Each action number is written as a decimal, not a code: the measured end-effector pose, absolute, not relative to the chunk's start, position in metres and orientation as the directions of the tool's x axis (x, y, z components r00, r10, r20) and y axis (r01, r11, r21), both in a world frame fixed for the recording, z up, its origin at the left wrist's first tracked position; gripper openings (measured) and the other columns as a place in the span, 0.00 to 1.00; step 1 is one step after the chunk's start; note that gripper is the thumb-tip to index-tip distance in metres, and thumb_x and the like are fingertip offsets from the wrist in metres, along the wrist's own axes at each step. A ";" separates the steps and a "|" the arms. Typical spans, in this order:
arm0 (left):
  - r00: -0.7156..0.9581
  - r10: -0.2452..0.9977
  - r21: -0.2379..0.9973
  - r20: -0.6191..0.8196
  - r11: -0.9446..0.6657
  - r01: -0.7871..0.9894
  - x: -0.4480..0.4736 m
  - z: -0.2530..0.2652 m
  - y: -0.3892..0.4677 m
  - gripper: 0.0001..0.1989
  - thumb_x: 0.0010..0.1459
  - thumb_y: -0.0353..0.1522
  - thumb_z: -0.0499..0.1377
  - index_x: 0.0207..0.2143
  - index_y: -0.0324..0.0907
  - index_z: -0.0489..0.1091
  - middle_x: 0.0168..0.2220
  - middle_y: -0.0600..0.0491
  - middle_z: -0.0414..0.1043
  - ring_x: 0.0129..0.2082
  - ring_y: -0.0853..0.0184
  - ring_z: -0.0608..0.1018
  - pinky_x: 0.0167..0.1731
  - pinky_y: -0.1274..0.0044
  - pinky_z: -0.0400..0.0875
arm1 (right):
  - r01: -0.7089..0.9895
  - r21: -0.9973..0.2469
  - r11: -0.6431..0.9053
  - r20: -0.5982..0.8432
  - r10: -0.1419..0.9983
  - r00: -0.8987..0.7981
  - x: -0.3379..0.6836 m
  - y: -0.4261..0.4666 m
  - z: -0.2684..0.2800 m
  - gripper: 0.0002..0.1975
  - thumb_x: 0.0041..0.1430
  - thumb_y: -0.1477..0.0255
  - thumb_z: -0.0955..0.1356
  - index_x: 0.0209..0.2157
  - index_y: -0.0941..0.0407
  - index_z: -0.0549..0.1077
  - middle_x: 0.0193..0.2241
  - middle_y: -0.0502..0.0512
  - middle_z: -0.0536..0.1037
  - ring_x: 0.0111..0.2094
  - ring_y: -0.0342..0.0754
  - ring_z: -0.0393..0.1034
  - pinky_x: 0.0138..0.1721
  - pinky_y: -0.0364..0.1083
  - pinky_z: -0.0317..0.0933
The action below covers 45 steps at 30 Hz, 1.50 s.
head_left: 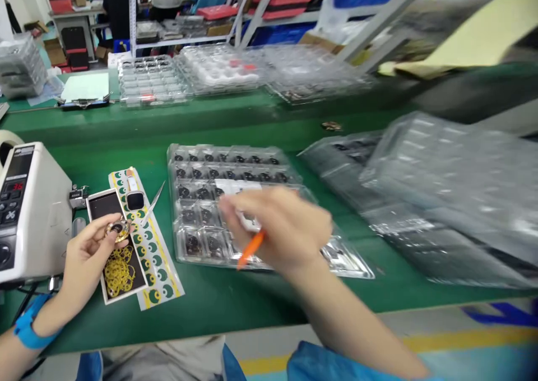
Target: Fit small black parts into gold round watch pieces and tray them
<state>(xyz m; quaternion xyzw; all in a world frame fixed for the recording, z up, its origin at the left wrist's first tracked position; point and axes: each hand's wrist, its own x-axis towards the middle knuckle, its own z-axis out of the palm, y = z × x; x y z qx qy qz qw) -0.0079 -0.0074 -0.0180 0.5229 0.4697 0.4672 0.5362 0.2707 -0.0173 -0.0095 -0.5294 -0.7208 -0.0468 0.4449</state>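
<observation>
Here on my feed, the round metal part (119, 231) sits at the fingertips of the left hand (89, 252), above the white-edged box (104, 204). Thumb and fingers pinch it at the rim, the thumb tip on the near side, the others curled behind. Gold and silver round the edge, I'd call it, darker in the middle; the finer detail is too small for me to read. Below it, a tangle of yellow rings (120, 272) lies in the box, and just to the right run a sheet of stickers (157, 258) and the tweezers (153, 203).

Left forearm comes in low from the corner, blue band (33, 322) at the wrist, palm turned partly up. Over on my right hand (281, 224), it's all blur: the forearm reaches up from the bottom right, knuckles up, fingers bunched round an orange-ended tool (251, 250), its tip slanting down toward the near side. That hand hangs over the clear tray (172, 201) of dark round pieces (202, 193); I can't tell if the tip touches anything.
</observation>
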 end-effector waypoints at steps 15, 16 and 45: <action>0.010 0.995 0.994 -0.103 0.103 0.020 -0.022 -0.032 0.006 0.25 0.49 0.45 0.69 0.45 0.41 0.75 0.38 0.50 0.81 0.34 0.62 0.83 0.36 0.80 0.80 | 0.983 0.066 0.172 0.015 0.985 -0.174 0.418 0.068 0.004 0.09 0.57 0.75 0.67 0.37 0.55 0.80 0.36 0.55 0.79 0.32 0.48 0.74 0.25 0.42 0.56; 0.019 0.993 0.993 -0.116 0.116 0.016 -0.022 -0.032 0.007 0.25 0.48 0.46 0.69 0.45 0.40 0.75 0.38 0.50 0.81 0.35 0.62 0.83 0.37 0.80 0.80 | 0.978 0.067 0.196 -0.022 0.981 -0.195 0.418 0.073 0.005 0.08 0.56 0.74 0.68 0.36 0.53 0.80 0.36 0.54 0.79 0.32 0.48 0.75 0.26 0.42 0.56; 0.461 0.887 0.937 -0.038 0.192 -0.292 0.003 -0.022 -0.010 0.16 0.64 0.32 0.59 0.54 0.48 0.67 0.54 0.50 0.72 0.54 0.62 0.75 0.51 0.72 0.74 | 0.165 -0.962 0.216 0.195 0.972 -0.134 0.181 -0.002 -0.009 0.06 0.55 0.71 0.70 0.24 0.53 0.76 0.32 0.53 0.72 0.32 0.45 0.69 0.30 0.43 0.64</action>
